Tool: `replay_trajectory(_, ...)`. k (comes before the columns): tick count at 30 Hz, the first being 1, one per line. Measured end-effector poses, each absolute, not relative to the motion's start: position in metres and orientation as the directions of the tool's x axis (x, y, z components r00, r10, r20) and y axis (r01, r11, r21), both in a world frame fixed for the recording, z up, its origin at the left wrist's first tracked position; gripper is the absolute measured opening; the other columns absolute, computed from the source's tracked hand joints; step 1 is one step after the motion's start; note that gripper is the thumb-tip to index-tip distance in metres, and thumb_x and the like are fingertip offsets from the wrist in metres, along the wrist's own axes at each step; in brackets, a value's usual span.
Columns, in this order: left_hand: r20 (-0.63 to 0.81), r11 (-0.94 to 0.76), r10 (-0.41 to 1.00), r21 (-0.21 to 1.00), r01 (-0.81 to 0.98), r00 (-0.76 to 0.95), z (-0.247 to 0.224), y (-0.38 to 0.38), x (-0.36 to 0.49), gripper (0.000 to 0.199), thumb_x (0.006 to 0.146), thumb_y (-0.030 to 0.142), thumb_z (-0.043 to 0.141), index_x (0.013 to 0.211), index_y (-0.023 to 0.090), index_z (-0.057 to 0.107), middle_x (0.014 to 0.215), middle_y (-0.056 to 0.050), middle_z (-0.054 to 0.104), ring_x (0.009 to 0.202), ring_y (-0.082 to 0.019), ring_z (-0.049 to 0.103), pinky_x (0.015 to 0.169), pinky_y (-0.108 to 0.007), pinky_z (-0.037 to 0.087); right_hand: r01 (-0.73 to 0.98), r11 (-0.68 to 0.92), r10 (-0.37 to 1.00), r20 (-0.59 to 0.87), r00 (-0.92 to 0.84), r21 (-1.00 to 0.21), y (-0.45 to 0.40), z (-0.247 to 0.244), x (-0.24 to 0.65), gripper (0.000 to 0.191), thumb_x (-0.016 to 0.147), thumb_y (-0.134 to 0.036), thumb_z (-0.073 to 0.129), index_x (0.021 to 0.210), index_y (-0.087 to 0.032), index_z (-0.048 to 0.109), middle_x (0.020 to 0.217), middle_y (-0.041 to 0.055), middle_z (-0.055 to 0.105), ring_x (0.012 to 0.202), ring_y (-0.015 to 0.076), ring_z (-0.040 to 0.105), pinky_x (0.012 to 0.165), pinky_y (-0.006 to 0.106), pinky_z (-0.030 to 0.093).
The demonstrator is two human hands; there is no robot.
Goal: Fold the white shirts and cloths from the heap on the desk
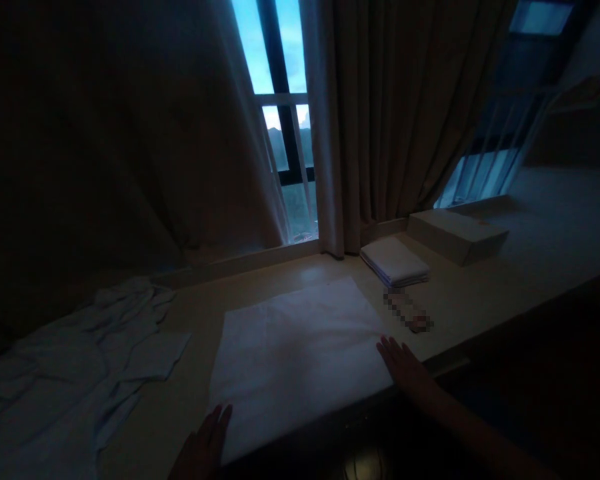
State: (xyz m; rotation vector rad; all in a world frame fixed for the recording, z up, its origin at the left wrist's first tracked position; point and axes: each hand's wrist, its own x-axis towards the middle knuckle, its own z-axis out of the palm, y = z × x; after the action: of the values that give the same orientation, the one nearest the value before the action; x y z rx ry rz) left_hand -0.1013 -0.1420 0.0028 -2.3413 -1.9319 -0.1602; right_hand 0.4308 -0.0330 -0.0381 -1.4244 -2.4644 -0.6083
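Dim bluish light enters through 2 windows (293,40) beyond the back edge of a pale ledge (460,303). Heavy curtains (405,100) hang along that edge; past the front edge lies deep shadow.

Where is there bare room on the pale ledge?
Between the crumpled white cloth heap and flat white cloth sheet; also in front of the pale rectangular block. Crowded: the sheet's right side, by the folded white cloth stack and right hand.

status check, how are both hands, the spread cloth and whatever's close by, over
Left hand at left edge of spread cloth, right hand at its right edge. Spread cloth flat, lightly wrinkled. Crumpled pile left, folded stack right.
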Motion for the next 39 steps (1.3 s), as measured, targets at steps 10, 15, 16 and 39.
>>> replay_trajectory(10,0.293,-0.225,0.915,-0.201,0.953,0.278,-0.025,-0.152,-0.111,0.084,0.077,0.003,0.039,0.151,0.03,0.01,0.154,-0.009,0.03,0.137,-0.023,0.035,0.106,-0.039,0.041,0.878,0.463,0.822,0.31,-0.477,0.124,-0.039,-0.036,0.438,0.07,0.081,0.002,0.036,0.148,-0.02,0.031,0.149,0.0125,0.035,0.137,0.0235,0.033,0.105,0.04,0.042)
replay_trajectory(15,0.349,-0.24,0.873,-0.297,0.924,0.339,-0.009,-0.153,-0.087,0.085,0.075,0.001,0.039,0.151,0.025,0.01,0.154,-0.012,0.026,0.141,-0.026,0.025,0.114,-0.048,0.029,0.863,0.465,0.811,0.296,-0.505,0.199,-0.043,-0.023,0.429,0.069,0.081,0.003,0.034,0.145,-0.02,0.036,0.146,0.0127,0.04,0.135,0.0255,0.037,0.107,0.049,0.037)
replay_trajectory(16,0.339,-0.265,0.866,-0.314,0.912,0.368,-0.005,-0.153,-0.081,0.084,0.075,0.002,0.039,0.151,0.026,0.011,0.155,-0.011,0.025,0.142,-0.027,0.023,0.115,-0.051,0.025,0.862,0.454,0.809,0.302,-0.505,0.224,-0.044,-0.021,0.424,0.07,0.081,0.004,0.033,0.146,-0.022,0.035,0.147,0.0118,0.04,0.136,0.0271,0.036,0.106,0.054,0.035)
replay_trajectory(39,0.311,-0.189,0.944,0.247,0.95,0.107,0.039,-0.127,-0.136,0.048,0.067,0.017,0.048,0.109,0.027,0.069,0.116,0.001,0.069,0.111,-0.022,0.062,0.098,-0.035,0.048,0.81,0.506,0.846,0.354,-0.399,-0.296,-0.016,0.084,0.442,0.042,0.072,-0.015,0.05,0.109,-0.022,0.07,0.106,0.0078,0.071,0.1,0.0247,0.064,0.09,0.04,0.046)
